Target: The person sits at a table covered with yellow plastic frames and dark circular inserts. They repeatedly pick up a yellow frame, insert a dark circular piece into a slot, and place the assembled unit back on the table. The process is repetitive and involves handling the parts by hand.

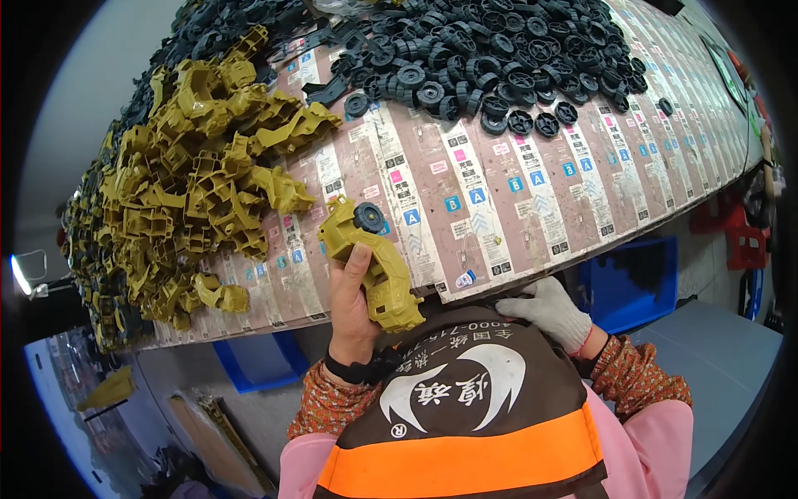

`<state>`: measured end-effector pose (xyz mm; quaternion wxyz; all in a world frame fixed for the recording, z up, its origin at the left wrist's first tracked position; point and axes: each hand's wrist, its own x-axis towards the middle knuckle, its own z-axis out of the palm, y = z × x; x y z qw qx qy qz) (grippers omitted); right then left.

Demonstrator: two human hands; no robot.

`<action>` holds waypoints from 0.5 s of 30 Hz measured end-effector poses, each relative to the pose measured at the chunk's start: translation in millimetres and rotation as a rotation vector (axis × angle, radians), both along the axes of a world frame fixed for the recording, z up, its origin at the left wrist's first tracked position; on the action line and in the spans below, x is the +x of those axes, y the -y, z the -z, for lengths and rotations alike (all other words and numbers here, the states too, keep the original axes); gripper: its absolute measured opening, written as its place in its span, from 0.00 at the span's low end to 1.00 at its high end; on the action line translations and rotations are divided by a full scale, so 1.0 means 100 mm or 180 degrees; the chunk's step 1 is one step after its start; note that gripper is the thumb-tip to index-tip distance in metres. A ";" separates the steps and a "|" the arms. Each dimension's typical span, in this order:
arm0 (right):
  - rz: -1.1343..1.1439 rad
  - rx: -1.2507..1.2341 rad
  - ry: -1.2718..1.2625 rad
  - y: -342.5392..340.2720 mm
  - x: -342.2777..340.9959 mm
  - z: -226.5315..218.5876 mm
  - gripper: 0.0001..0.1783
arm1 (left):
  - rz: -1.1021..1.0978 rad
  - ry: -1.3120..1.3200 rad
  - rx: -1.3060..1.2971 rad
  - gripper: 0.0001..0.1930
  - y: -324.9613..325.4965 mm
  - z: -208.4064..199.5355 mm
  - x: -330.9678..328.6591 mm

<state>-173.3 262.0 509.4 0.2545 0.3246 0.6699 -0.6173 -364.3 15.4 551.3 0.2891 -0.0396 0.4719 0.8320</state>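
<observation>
Observation, head view. Left hand (353, 303), bare, sits just left of centre frame, fingers and thumb clasped round an olive-yellow plastic housing (370, 262). The housing is held up at the near edge of the table (515, 208). A dark wheel (368, 218) is seated at the housing's upper end, touching it; whether it is pressed fully home cannot be told.

Right hand (550, 312), in a white knit glove, lies lower right of centre, resting at the top edge of a brown and orange apron (465, 416). It seems to hold nothing, fingers loosely curled; what is under the palm is hidden.

Surroundings: a heap of matching yellow housings (191, 183) fills the upper left of the frame, well apart from the held piece. A pile of dark wheels (499, 66) spreads across the upper centre and right. Table surface is covered with printed cardboard sheets. Blue bins (628, 283) stand beneath the table edge, right of centre.

Handling judgement: the housing looks like a moulded hollow shell, so probably light and stiff, not fragile, with a smooth finish that could slip in a bare palm. The present hold round the narrow lower body looks sound, as it leaves the wheel end free. The thin ribs and open edges seem the likeliest places to flex or snag.
</observation>
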 end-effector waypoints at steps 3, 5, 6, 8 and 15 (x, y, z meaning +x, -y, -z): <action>-0.0340 0.0584 0.0007 -0.03 0.01 -0.27 0.19 | -0.0067 0.0131 0.0104 0.21 0.00 0.00 0.04; -0.0570 0.1326 -0.0759 -0.02 0.14 -0.37 0.16 | -0.0057 0.0259 0.0272 0.21 -0.01 -0.03 0.05; -0.0330 0.1085 -0.0778 -0.01 0.16 -0.48 0.15 | -0.0025 0.0206 0.0279 0.21 -0.02 -0.05 0.05; -0.0051 0.0801 -0.1362 0.01 0.09 -0.68 0.12 | -0.0055 0.0351 0.0341 0.21 -0.04 -0.04 0.06; 0.0181 0.0982 -0.2268 0.30 -0.58 -0.91 0.08 | -0.0030 -0.0037 0.0410 0.20 -0.27 -0.21 0.15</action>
